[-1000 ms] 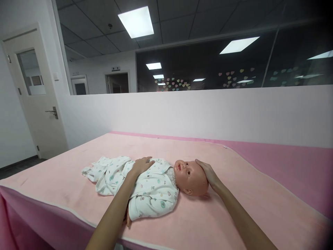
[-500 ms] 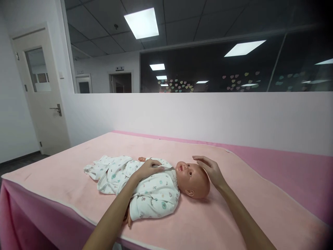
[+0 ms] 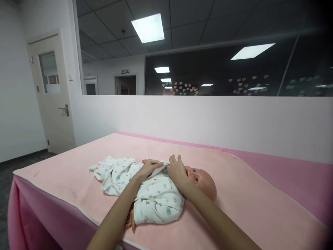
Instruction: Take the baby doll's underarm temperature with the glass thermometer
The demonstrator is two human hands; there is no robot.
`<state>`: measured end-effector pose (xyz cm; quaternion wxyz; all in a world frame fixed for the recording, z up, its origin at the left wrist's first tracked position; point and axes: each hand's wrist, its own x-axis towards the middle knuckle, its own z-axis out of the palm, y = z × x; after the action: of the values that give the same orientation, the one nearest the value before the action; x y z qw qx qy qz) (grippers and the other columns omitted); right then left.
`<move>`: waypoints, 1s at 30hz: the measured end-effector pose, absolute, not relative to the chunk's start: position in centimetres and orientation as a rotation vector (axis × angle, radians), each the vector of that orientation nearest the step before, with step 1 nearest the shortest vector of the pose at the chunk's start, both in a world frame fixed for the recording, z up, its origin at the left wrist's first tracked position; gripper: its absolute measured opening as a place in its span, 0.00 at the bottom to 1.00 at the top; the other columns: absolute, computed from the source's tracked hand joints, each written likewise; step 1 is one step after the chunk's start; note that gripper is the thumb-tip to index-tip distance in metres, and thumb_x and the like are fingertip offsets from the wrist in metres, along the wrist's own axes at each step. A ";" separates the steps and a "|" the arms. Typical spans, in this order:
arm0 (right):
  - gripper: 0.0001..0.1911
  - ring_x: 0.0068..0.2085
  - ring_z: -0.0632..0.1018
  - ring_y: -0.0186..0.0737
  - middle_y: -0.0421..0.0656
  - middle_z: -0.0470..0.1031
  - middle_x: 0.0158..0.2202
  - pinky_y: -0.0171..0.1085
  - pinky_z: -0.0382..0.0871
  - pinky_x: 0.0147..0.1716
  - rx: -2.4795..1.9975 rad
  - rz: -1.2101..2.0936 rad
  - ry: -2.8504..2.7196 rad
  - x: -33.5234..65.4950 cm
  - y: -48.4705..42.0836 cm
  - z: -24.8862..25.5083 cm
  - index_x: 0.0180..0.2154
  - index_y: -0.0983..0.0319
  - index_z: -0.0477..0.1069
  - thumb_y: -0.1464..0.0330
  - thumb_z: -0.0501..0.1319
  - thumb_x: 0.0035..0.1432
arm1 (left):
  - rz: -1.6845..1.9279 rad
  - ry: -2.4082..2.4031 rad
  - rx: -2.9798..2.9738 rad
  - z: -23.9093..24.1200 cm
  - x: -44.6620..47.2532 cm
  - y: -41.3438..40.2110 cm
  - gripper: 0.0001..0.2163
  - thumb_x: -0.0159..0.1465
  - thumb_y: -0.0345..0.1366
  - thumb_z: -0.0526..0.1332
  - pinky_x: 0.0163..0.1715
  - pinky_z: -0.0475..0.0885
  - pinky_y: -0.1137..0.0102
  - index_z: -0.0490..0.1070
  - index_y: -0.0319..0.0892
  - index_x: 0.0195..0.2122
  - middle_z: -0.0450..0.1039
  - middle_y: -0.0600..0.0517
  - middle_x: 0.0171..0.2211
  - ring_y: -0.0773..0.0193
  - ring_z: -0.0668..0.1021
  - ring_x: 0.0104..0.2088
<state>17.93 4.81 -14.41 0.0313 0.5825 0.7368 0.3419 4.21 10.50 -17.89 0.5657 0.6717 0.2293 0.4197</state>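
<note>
A baby doll (image 3: 204, 182) lies on its back on a pink blanket (image 3: 247, 201), head to the right, dressed in a white patterned romper (image 3: 156, 198). My left hand (image 3: 148, 168) rests on the doll's chest, fingers curled around the fabric near the collar. My right hand (image 3: 177, 172) is at the collar too, in front of the doll's chin, pinching the cloth with some fingers raised. The two hands almost touch. One doll hand sticks out of the sleeve at the table's near edge.
The blanket covers a table draped in darker pink cloth (image 3: 23, 215). A low white partition wall (image 3: 208, 121) with a dark window above runs behind it. A white door (image 3: 53, 93) stands at the left.
My right hand left the top of the doll's head and moved left to the romper's collar. My left hand slid up the chest and closed on the fabric. The view shifted slightly.
</note>
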 end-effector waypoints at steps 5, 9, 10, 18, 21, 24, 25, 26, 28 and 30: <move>0.11 0.49 0.66 0.51 0.51 0.73 0.39 0.53 0.48 0.52 1.760 1.114 2.303 18.0 3.5 -14.5 0.32 0.63 0.74 0.77 0.54 0.50 | 1.040 0.546 1.638 -17.8 4.4 10.5 0.16 0.49 0.44 0.64 0.26 0.61 0.74 0.76 0.35 0.31 0.73 0.51 0.23 0.68 0.69 0.25; 0.10 0.47 0.66 0.51 0.52 0.72 0.36 0.51 0.46 0.52 1.836 1.083 2.359 18.5 -0.1 -11.8 0.29 0.63 0.73 0.77 0.54 0.48 | 1.009 0.493 1.574 -17.8 4.4 10.5 0.22 0.47 0.41 0.66 0.32 0.65 0.72 0.72 0.38 0.42 0.75 0.49 0.30 0.65 0.73 0.30; 0.09 0.44 0.68 0.50 0.51 0.72 0.34 0.50 0.48 0.51 1.876 1.022 2.386 18.8 -1.0 -10.7 0.28 0.63 0.72 0.77 0.54 0.47 | 0.985 0.482 1.566 -17.7 4.3 10.5 0.21 0.47 0.41 0.66 0.34 0.65 0.71 0.72 0.38 0.42 0.75 0.48 0.31 0.64 0.74 0.32; 0.14 0.20 0.63 0.33 0.41 0.66 0.19 0.34 0.51 0.22 2.163 -0.083 2.663 22.5 -3.5 -3.0 0.18 0.61 0.65 0.67 0.51 0.52 | 0.751 0.340 1.624 -16.9 3.1 9.8 0.15 0.46 0.35 0.67 0.35 0.64 0.71 0.76 0.39 0.36 0.75 0.48 0.33 0.63 0.73 0.34; 0.16 0.19 0.57 0.29 0.38 0.59 0.16 0.33 0.46 0.20 2.064 -0.327 2.851 23.4 -3.2 -3.4 0.15 0.61 0.62 0.64 0.52 0.51 | 0.834 0.328 1.497 -17.3 3.3 10.1 0.14 0.44 0.33 0.68 0.34 0.63 0.72 0.76 0.38 0.34 0.75 0.49 0.31 0.65 0.73 0.31; 0.17 0.19 0.51 0.28 0.36 0.52 0.15 0.33 0.43 0.19 2.004 -0.494 2.944 23.7 -2.9 -4.2 0.13 0.62 0.59 0.64 0.53 0.50 | 0.945 0.299 1.298 -17.8 3.6 10.6 0.14 0.40 0.34 0.70 0.30 0.62 0.72 0.76 0.37 0.29 0.74 0.51 0.24 0.69 0.72 0.25; 0.18 0.19 0.51 0.28 0.36 0.51 0.15 0.33 0.43 0.19 1.986 -0.532 2.950 23.6 -2.8 -4.4 0.12 0.62 0.58 0.64 0.53 0.50 | 0.972 0.273 1.234 -18.0 3.6 10.8 0.14 0.39 0.35 0.71 0.28 0.62 0.72 0.76 0.37 0.27 0.73 0.52 0.21 0.70 0.71 0.23; 0.18 0.19 0.51 0.28 0.35 0.51 0.15 0.32 0.43 0.19 1.973 -0.561 2.944 23.5 -2.7 -4.4 0.13 0.62 0.58 0.64 0.53 0.50 | 0.992 0.242 1.178 -18.2 3.5 11.0 0.14 0.38 0.36 0.71 0.27 0.61 0.72 0.75 0.37 0.26 0.72 0.52 0.20 0.71 0.70 0.21; 0.18 0.19 0.53 0.28 0.35 0.53 0.15 0.32 0.44 0.19 1.956 -0.612 2.918 23.3 -2.6 -4.4 0.13 0.62 0.58 0.63 0.54 0.50 | 1.008 0.181 1.096 -18.4 3.3 11.1 0.14 0.38 0.37 0.71 0.26 0.61 0.72 0.75 0.38 0.25 0.72 0.53 0.20 0.72 0.69 0.20; 0.17 0.20 0.58 0.29 0.36 0.57 0.16 0.32 0.48 0.19 1.932 -0.671 2.889 23.2 -2.5 -4.4 0.14 0.63 0.60 0.62 0.54 0.50 | 1.021 0.148 1.046 -18.6 3.1 11.2 0.14 0.38 0.38 0.71 0.26 0.61 0.71 0.74 0.39 0.25 0.72 0.53 0.20 0.72 0.69 0.20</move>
<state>23.18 -2.53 -4.37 -0.1976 0.5350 0.8001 -0.1859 3.09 11.20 -18.58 0.7422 0.4771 0.0677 0.4657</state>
